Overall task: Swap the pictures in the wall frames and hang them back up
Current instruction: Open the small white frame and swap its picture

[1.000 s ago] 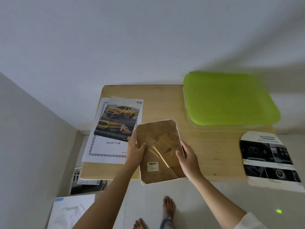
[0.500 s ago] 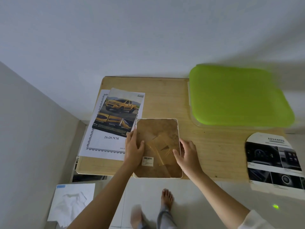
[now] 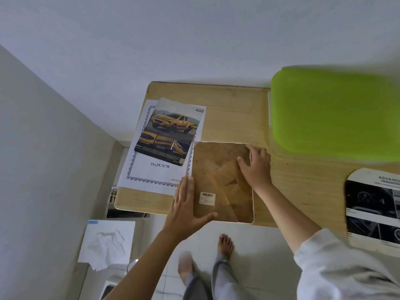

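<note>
The frame (image 3: 223,187) lies face down at the near edge of the tabletop (image 3: 233,109), brown backing up, just beside a yellow truck print (image 3: 171,131). Of the 2 hands, the left hand (image 3: 184,208) rests flat, fingers straight, along its left side. The right hand (image 3: 256,167) grips its far right corner, thumb on the backing.

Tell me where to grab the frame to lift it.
Take the frame by its near edge, from the front. It lies flat, back up, with that edge at the front lip of the table, probably the only place to get under it.
</note>
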Demonstrator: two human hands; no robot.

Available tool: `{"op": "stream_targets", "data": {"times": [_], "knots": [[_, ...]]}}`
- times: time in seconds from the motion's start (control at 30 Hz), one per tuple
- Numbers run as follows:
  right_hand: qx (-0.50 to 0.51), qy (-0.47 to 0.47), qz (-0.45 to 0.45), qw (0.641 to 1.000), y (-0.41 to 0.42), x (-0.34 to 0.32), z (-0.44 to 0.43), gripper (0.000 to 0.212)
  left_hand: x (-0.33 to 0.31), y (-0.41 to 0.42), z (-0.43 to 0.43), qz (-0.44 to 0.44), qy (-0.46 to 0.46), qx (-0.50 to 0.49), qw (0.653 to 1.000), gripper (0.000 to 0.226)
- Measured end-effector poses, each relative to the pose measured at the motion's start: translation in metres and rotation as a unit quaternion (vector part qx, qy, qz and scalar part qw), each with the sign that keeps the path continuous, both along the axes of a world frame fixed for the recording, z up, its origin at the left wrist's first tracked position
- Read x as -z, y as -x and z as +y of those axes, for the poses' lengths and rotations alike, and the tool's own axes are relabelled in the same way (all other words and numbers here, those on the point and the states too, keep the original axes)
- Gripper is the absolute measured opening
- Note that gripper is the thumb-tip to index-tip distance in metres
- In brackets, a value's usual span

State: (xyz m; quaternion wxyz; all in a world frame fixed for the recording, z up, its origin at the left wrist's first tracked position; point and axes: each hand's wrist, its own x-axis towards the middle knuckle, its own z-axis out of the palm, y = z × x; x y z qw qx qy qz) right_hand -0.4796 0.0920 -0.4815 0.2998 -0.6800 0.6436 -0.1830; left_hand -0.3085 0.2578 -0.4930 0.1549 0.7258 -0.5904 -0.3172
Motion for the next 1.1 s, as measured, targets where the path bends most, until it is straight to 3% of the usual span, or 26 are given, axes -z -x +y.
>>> {"op": "stream_targets", "data": {"times": [0.2,0.47,0.7,0.9,1.1], "knots": [[0.011,-0.013,0.015,1.000,-0.006,0.000,-0.002,0.051,0.005,0.001,0.002,-0.074,0.001,0.038,0.997,0.134],[0.053,-0.081,-0.080,0.992,-0.012,-0.006,-0.010,0.055,0.000,0.004,0.001,-0.084,0.002,0.022,0.996,0.134],[0.044,-0.017,-0.055,0.997,-0.016,-0.010,-0.001,0.056,-0.002,0.004,0.000,-0.094,-0.002,0.026,0.995,0.134],[0.040,-0.026,-0.102,0.994,-0.017,-0.017,0.005,0.055,-0.004,0.004,0.001,-0.086,0.002,0.025,0.996,0.133],[0.038,-0.072,-0.147,0.986,-0.013,-0.017,0.034,0.071,-0.006,0.005,0.000,-0.079,0.011,0.009,0.997,0.132]]}}
